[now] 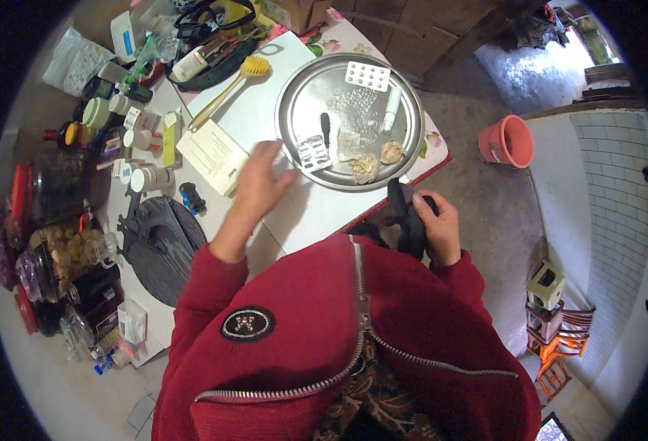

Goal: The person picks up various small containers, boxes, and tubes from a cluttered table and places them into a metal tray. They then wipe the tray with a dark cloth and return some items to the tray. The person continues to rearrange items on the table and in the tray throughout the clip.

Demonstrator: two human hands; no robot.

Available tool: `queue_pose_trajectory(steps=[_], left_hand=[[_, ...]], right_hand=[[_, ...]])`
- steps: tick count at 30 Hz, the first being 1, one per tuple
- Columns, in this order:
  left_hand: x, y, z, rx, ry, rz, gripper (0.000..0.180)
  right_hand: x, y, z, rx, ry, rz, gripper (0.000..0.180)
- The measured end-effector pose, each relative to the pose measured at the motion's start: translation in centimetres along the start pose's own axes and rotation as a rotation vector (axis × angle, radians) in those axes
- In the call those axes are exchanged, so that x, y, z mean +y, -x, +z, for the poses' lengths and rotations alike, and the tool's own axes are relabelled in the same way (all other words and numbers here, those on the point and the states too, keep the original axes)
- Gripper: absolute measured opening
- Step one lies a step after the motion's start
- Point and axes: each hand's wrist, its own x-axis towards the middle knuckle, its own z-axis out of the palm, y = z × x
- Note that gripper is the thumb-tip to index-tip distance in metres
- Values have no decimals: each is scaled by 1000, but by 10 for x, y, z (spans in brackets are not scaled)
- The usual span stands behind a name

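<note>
A round metal tray [289, 88] rests on the white tabletop. My left hand [259, 180] hovers at its left rim, fingers apart and holding nothing, close to a silver blister pack [314, 154]. Beside that pack are a small black slim object [325, 130] and a crumpled clear wrapper [348, 144]. Two crumpled pale clumps [364, 168] sit at the tray's near right. Farther back lie a blister pack of pills [368, 76] and a white tube [391, 109]. By the table edge, my right hand [441, 228] is closed around a black object [405, 214], its kind unclear.
A leaflet [212, 156] and a yellow-bristled brush [254, 67] lie left of the tray. Bottles and jars [152, 178] crowd the left, near a dark round board [161, 253]. A pink bucket [508, 141] and wooden chairs [565, 334] stand on the floor at right.
</note>
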Motion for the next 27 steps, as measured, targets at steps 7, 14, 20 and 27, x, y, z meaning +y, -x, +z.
queue_pose_trajectory(steps=[7,14,20,27], left_hand=[[30,-36,41,-225,-336,164,41],[-10,-62,40,81,86,-115,19],[-11,-98,31,132,-132,-256,43],[51,-60,64,-251,-228,241,38]], right_hand=[[5,4,-21,74,55,-19,19],[6,3,-36,124,43,18,22],[5,-5,-39,120,131,22,21],[6,-11,-43,117,132,-4,21]])
